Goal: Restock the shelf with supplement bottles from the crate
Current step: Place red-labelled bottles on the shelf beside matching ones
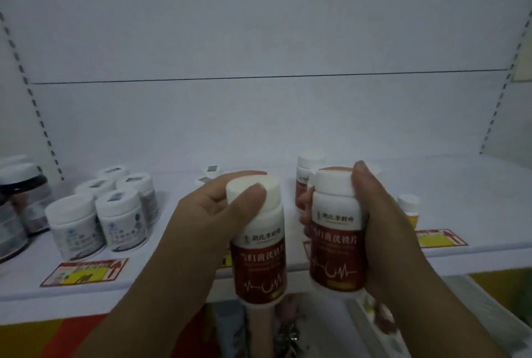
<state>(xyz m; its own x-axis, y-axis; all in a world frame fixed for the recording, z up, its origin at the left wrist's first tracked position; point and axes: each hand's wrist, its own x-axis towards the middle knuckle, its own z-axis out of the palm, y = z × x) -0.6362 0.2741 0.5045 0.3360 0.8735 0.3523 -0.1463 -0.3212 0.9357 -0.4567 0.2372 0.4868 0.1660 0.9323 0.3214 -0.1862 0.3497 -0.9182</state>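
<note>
My left hand grips a white-capped supplement bottle with a red label, thumb across its cap. A matching red-label bottle is held in my right hand, thumb over the cap. I hold both bottles upright at the front edge of the white shelf. Behind the right bottle stand more red-label bottles on the shelf. The crate is out of view.
Several small white jars stand at the left of the shelf, with dark jars at the far left. A yellow-label bottle stands to the right. Price tags lie on the shelf front. Packaged goods sit on the level below.
</note>
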